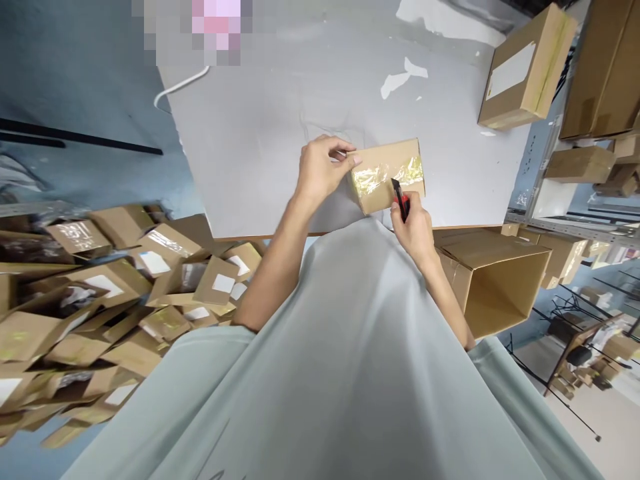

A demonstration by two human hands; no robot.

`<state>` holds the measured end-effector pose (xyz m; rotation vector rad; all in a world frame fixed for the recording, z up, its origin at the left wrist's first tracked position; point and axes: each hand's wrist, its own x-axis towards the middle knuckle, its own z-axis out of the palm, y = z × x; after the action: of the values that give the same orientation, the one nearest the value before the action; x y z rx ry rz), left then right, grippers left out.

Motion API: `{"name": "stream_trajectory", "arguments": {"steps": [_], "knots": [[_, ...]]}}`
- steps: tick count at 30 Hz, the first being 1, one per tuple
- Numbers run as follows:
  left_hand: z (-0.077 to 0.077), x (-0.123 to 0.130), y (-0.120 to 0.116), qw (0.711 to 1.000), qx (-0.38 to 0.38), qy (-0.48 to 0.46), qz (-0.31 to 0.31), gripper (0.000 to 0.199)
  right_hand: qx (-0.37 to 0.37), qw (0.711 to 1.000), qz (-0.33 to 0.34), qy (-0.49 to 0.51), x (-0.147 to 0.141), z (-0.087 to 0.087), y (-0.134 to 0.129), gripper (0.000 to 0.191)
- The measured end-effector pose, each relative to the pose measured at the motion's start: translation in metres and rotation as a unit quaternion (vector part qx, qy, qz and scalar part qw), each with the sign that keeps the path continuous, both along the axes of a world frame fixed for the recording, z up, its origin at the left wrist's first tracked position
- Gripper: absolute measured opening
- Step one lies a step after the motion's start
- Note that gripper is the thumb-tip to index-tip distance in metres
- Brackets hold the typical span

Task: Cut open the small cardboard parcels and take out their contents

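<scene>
Pale shirt cloth (370, 353) reaches the near edge of the bench (250, 153). Beside that edge sits a taped box (384, 170); the left hand (320, 170) touches its far-left corner, gripping or not I cannot tell. The right hand (415, 223) grasps a red-and-black cutter (400, 199) over it.

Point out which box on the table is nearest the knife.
The small box the left hand touches, beneath the knife in the right hand; the white-labelled box sits apart, farther right.
</scene>
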<state>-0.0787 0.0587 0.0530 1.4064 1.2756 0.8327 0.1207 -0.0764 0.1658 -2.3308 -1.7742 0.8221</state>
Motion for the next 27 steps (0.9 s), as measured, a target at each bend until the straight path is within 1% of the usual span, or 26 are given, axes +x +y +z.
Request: {"name": "stream_trajectory", "arguments": {"steps": [4, 7, 10, 16, 19, 21, 24, 27], "knots": [[-0.007, -0.006, 0.001, 1.000, -0.011, -0.014, -0.005, 0.019, -0.012, 0.999, 0.047, 0.019, -0.021, 0.001, 0.012, 0.038], [-0.008, -0.006, 0.000, 1.000, -0.014, -0.020, -0.006, 0.018, 0.000, 0.996, 0.086, 0.015, -0.034, 0.003, 0.022, 0.038], [-0.008, -0.005, 0.001, 0.999, -0.015, -0.031, -0.010, 0.018, -0.014, 0.994, 0.105, 0.002, -0.043, 0.007, 0.029, 0.038], [-0.010, -0.001, 0.002, 0.999, -0.008, -0.041, -0.019, 0.017, -0.036, 0.992, 0.119, -0.031, -0.055, 0.018, 0.033, 0.044], [-0.011, 0.004, -0.001, 0.999, -0.011, -0.046, -0.013, 0.019, -0.071, 0.988, 0.116, -0.073, -0.061, 0.023, 0.034, 0.047], [-0.012, 0.007, -0.003, 0.999, -0.013, -0.050, -0.005, 0.018, -0.085, 0.985, 0.113, -0.101, -0.064, 0.023, 0.036, 0.050], [-0.014, 0.012, -0.004, 0.998, -0.010, -0.057, 0.007, 0.014, -0.082, 0.982, 0.117, -0.128, -0.068, 0.018, 0.041, 0.054], [-0.015, 0.015, -0.002, 0.998, -0.012, -0.053, 0.012, 0.013, -0.094, 0.978, 0.116, -0.145, -0.073, 0.016, 0.041, 0.053]]}}
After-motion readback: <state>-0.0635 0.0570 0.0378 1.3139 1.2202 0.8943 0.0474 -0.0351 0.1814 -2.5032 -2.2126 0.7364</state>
